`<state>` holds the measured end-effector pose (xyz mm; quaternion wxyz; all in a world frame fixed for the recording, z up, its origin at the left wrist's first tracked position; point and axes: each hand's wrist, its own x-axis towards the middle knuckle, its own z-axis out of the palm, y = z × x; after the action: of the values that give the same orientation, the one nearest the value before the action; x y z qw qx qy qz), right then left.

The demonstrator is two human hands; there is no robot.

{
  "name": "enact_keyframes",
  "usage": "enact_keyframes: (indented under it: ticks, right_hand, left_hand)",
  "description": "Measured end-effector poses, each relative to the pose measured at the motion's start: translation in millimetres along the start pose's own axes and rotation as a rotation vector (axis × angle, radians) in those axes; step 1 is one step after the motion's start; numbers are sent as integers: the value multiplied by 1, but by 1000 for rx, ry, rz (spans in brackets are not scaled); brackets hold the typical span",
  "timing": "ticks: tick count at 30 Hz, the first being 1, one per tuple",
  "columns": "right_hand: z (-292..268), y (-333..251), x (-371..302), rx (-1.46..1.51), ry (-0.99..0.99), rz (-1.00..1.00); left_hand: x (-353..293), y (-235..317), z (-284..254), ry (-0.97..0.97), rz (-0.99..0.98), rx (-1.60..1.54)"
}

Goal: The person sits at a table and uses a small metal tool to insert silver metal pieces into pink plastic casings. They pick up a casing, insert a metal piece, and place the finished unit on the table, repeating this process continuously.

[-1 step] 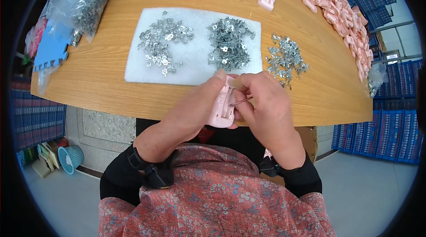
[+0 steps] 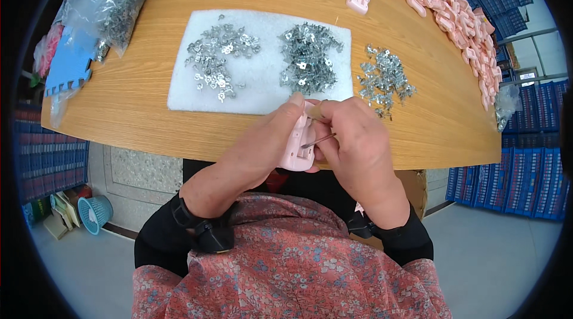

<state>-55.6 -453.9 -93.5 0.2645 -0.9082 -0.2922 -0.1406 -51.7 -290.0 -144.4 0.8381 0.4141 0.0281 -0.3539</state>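
Note:
My left hand (image 2: 256,149) is closed around a pink plastic casing (image 2: 291,159) at the table's near edge, its thumb along the upper end. The casing has a long recess turned toward my right hand (image 2: 361,137). A thin, dark metal rod-like tool (image 2: 323,139) is pinched in that hand, its tip at the lower part of the recess. Fingers hide the tool's other end. Just beyond my hands lies a white foam sheet (image 2: 180,93) bearing a looser pile of small metal plates (image 2: 218,59) on the left and a dense pile of metal pieces (image 2: 307,59) on the right.
More metal pieces (image 2: 387,77) lie on the wooden table (image 2: 143,104) right of the sheet. Pink casings (image 2: 441,11) are heaped along the far right edge; a single casing (image 2: 358,0) lies apart. At far left are plastic bags of metal parts (image 2: 122,11) and a blue foam mat (image 2: 70,62).
The tool's tip has moved down along the recess toward the casing's near end, and my right hand has shifted slightly with it. My left hand keeps its hold.

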Motion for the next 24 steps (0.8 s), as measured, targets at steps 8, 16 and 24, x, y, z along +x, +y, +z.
enact_keyframes:
  ticks: [8,16,24]
  right_hand:
    - [-2,16,-10,367,-21,429]
    - [3,33,-16,1104,-179,748]
    - [3,37,-22,1066,-191,765]
  left_hand:
    - [-3,2,-1,2,-26,-124]
    - [-9,2,-1,38,120,203]
    - [-5,1,4,162,434,891]
